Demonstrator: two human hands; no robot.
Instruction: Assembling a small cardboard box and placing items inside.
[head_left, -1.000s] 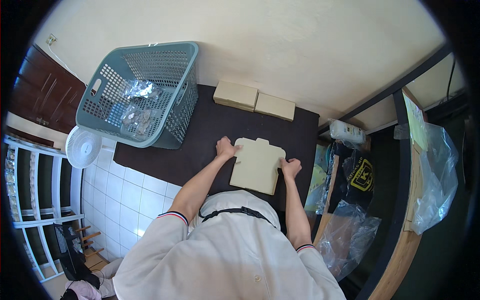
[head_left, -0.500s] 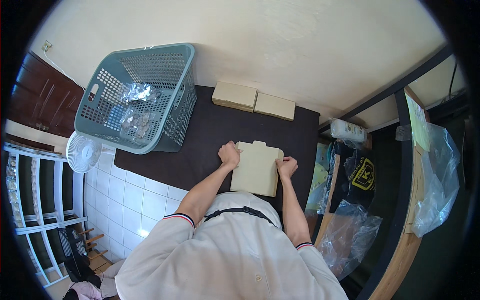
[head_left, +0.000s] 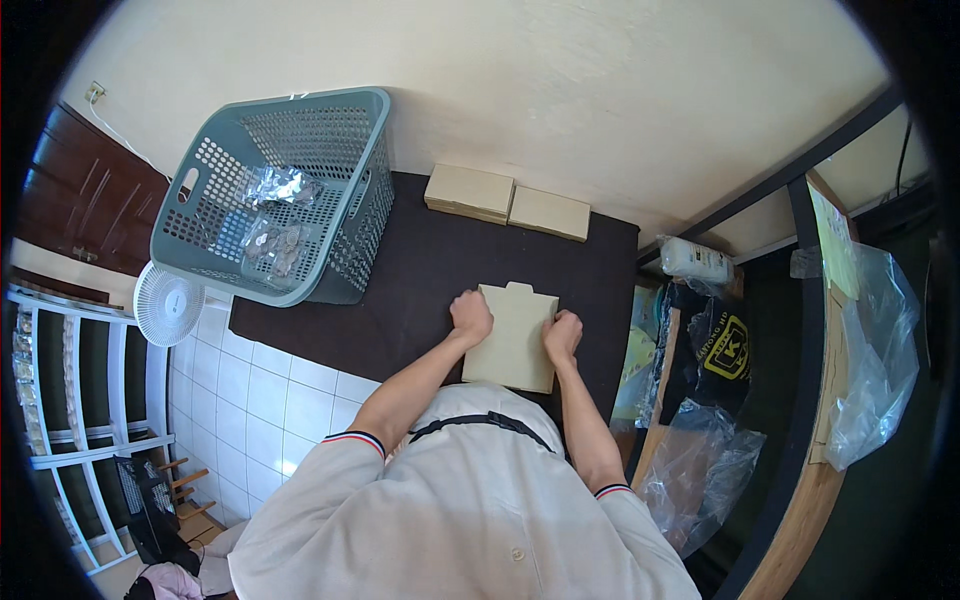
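With both fists, my left hand (head_left: 470, 317) and right hand (head_left: 563, 335), fingers seemingly curled shut, I press the flat cardboard piece (head_left: 515, 335) onto the dark surface (head_left: 420, 270), creasing next.

Cream wall (head_left: 560, 90), white-tiled floor (head_left: 270, 390)

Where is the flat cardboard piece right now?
The cardboard piece lies on the dark table, between the left hand and right hand.
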